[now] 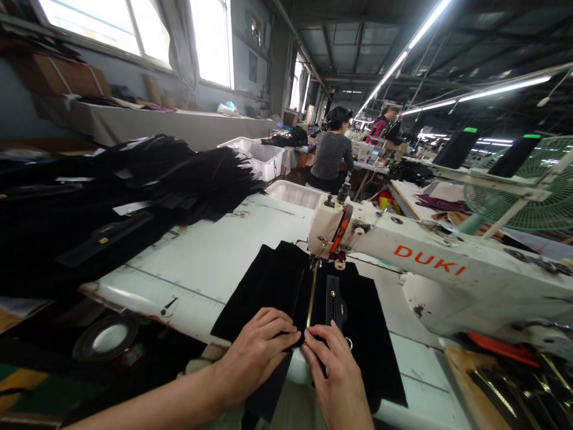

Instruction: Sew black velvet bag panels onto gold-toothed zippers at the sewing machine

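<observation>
A black fabric piece [264, 286] lies on the sewing machine's bed, with a gold-toothed zipper [312, 295] running up under the needle area of the white sewing machine [430, 257]. My left hand [262, 343] rests on the fabric left of the zipper, its fingers bent together and gripping the near edge. Close beside it, my right hand [333, 364] pinches the zipper's near end, its other fingers lying on the fabric. A dark pocket strip with a small zipper [332, 298] sits on the right part of the piece. My thumbs are partly hidden.
A large heap of black pieces [134, 197] covers the table's left side. White plastic crates [293, 192] stand behind the table. At lower right is a tray of zippers [501, 394]. Thread cones [456, 149] and a green fan [514, 197] are at right. A seated person [331, 152] works ahead.
</observation>
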`<move>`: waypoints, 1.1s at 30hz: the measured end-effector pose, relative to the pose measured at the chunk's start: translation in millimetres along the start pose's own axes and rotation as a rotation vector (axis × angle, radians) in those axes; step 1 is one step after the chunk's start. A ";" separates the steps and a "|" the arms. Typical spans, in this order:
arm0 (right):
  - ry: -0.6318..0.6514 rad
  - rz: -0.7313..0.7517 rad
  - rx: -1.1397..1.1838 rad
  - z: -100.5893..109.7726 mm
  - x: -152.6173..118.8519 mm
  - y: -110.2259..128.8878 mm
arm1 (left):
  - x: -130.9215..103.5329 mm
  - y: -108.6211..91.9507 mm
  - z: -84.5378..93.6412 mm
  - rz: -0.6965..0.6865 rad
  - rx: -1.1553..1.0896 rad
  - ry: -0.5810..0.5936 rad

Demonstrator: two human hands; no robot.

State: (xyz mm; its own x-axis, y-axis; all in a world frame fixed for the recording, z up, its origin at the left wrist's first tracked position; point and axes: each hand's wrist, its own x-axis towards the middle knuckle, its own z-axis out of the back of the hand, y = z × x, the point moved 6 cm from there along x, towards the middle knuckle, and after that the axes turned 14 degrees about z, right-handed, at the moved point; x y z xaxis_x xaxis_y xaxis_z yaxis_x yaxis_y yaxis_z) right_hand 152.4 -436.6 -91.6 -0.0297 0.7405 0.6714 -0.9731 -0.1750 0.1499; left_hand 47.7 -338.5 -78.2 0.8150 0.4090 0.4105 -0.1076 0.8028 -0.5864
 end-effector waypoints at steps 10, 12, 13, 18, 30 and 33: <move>-0.093 0.004 -0.053 4.5 7.9 8.6 | 0.4 -11.2 3.4 -0.221 0.032 -0.140; -0.085 0.000 -0.062 5.2 8.4 7.8 | 1.8 -9.8 3.3 -0.210 0.030 -0.101; -0.076 0.003 -0.059 5.4 7.9 7.0 | 2.8 -8.7 3.1 -0.198 0.028 -0.070; 0.032 -0.035 -0.020 8.1 -0.4 -3.7 | 7.0 -7.7 3.2 -0.218 0.079 0.080; 0.087 0.021 0.030 5.1 -1.0 -7.6 | 5.1 -12.9 4.0 -0.293 0.274 0.292; 0.109 0.047 0.057 0.0 -3.4 -10.7 | 4.0 -9.8 4.2 -0.285 0.253 0.275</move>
State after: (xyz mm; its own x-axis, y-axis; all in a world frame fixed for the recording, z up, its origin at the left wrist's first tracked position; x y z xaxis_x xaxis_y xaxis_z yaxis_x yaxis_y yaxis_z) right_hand 162.9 -437.1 -95.5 -0.1030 0.7962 0.5963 -0.9555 -0.2458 0.1632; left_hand 49.6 -342.9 -67.9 0.9491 0.0541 0.3103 0.0349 0.9610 -0.2743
